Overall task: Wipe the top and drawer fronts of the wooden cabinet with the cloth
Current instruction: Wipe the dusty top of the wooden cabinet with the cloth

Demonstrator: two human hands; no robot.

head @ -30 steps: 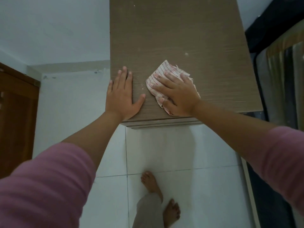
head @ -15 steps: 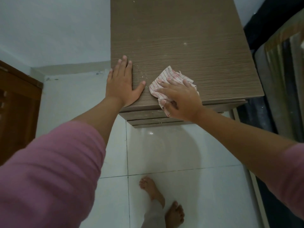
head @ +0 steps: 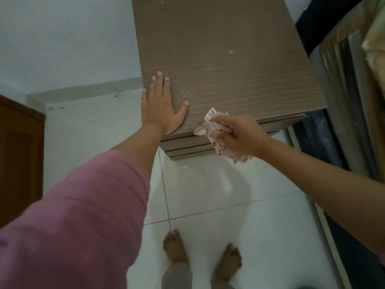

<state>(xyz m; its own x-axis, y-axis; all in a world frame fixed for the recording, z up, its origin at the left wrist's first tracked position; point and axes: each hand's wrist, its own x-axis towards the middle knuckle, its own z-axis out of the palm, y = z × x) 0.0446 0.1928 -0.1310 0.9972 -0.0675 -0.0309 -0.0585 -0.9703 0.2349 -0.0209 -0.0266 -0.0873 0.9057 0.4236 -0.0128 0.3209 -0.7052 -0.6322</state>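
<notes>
The cloth (head: 216, 130) is bunched in the right hand (head: 241, 136) at the front edge of the cabinet (head: 229, 65), about five o'clock from the middle of its top; part lies on the edge and a tail hangs down past the drawer fronts (head: 187, 146). The right hand's fingers are clamped around it. The left hand (head: 162, 107) lies flat on the top near the left edge, at seven o'clock, fingers spread and holding nothing.

The cloth looks thin, soft and light; it should fold to any shape, so a broad palm-down hold would likely cover more wood than this fist. Pale specks remain on the top toward twelve o'clock. Below the front edge the drawer fronts step back, with open floor (head: 229, 201) before them; a curtain (head: 343, 101) crowds the three o'clock side.
</notes>
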